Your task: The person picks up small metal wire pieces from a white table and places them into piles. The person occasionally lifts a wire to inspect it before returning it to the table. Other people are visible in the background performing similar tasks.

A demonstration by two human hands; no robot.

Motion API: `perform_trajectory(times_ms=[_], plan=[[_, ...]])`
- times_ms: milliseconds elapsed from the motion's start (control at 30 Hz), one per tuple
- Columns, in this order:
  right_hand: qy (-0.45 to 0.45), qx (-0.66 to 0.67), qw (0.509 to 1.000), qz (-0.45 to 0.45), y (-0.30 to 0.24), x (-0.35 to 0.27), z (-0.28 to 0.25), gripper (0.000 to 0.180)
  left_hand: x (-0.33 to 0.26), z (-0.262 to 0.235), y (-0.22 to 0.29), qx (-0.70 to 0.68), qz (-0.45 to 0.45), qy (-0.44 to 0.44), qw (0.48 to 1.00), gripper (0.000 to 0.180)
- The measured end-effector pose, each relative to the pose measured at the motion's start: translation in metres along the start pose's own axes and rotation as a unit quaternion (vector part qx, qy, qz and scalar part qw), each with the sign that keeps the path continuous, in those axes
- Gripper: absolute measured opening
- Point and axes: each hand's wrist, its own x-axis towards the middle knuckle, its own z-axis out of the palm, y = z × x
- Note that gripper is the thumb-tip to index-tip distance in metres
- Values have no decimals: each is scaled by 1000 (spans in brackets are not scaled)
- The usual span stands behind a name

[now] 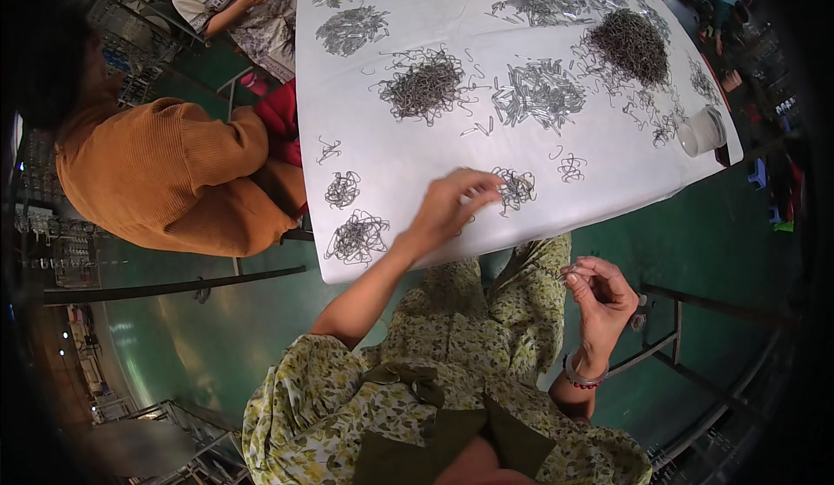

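Many bent grey hooks (519,192); L fingers (479,178) narrow, hold unclear; R fingers (599,267) pinching wire pc (560,271).

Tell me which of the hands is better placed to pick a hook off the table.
Probably the left hand: it is over the table, fingertips at a small hook pile. The right hand is beyond the table's edge, fingertips pinched.
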Motion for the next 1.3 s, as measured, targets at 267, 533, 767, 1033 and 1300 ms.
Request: perform_trajectory(times_ms=[267, 533, 767, 1033, 1300], plan=[[-12, -5, 1000, 5, 8, 10, -6, 18, 95, -75, -66, 362, -106, 116, 919, 17], [-10, -18, 1000, 1, 8, 3, -7, 16, 95, -59, -76, 433, -115, 13, 894, 15], [-3, -30, 999, -38, 0, -10, -11, 15, 81, -77, -61, 357, 35, 70, 931, 13], [-48, -46, 996, -64, -1, -7, -9, 17, 88, -77, -140, 275, 116, 70, 952, 12], [-43, -67, 996, -41, -9, -16, -17, 15, 93, -62, -67, 296, 57, 81, 950, 13]])
